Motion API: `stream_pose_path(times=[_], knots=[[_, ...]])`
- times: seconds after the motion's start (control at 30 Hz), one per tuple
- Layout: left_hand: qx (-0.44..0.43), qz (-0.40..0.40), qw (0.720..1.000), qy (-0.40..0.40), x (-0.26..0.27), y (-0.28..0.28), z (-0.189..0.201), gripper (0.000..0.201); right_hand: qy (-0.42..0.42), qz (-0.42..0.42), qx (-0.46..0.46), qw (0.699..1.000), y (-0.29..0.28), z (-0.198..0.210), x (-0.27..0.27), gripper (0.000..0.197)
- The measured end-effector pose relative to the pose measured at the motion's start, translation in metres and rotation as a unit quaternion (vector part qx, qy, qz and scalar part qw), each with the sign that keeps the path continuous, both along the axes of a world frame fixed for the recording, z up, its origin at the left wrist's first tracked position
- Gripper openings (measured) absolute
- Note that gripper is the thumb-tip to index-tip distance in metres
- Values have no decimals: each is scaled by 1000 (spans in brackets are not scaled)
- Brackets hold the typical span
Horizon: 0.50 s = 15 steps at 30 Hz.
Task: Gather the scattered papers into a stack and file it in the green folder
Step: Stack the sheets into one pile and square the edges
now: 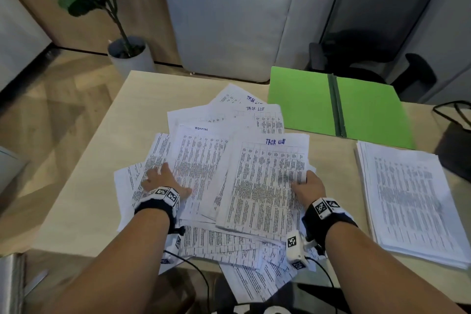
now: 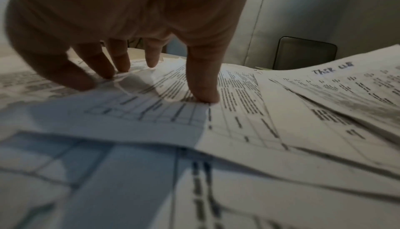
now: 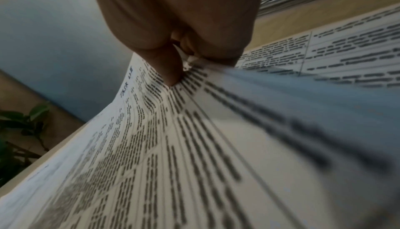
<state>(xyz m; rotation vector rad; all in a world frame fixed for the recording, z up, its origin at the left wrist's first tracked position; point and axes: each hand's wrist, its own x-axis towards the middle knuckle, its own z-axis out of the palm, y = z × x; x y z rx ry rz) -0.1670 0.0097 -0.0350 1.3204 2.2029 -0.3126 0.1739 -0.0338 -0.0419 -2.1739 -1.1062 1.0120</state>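
Several printed papers [image 1: 204, 160] lie scattered and overlapping in the middle of the wooden table [image 1: 84, 199]. My left hand [image 1: 163, 181] rests on the left side of the heap, with spread fingertips [image 2: 205, 95] pressing the sheets. My right hand [image 1: 308, 186] pinches the right edge of a "TASK LIST" sheet [image 1: 265, 176] between thumb [image 3: 171, 66] and fingers, lifting that edge. The green folder [image 1: 336, 107] lies spread open and flat at the table's back right, away from both hands.
A neat stack of papers [image 1: 413, 201] sits at the table's right. Some sheets [image 1: 257, 280] overhang the near edge. A black office chair [image 1: 377, 33] stands behind the folder, a potted plant [image 1: 127, 51] on the floor at back left, and black cables [image 1: 456, 112] at far right.
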Motion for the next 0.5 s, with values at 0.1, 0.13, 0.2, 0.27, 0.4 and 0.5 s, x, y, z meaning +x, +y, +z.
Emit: stream_pose_path(times=[0.1, 0.13, 0.2, 0.27, 0.4, 0.5], knots=[[21, 43, 997, -67, -2, 8, -1, 117, -11, -3, 24, 1000, 6, 1, -1, 4], [28, 47, 995, -80, -2, 9, -3, 115, -21, -4, 36, 999, 8, 4, -1, 4], [74, 39, 993, -83, -1, 8, -6, 100, -35, -29, 71, 996, 12, 14, 0, 8], [161, 45, 982, -90, -2, 6, -11, 71, -35, -65, 96, 993, 15, 24, 4, 8], [227, 45, 968, -94, 2, 2, -6, 41, -5, -74, 101, 992, 25, 26, 8, 11], [270, 23, 958, -93, 12, 1, -2, 31, 22, -61, 77, 995, 28, 23, 5, 13]])
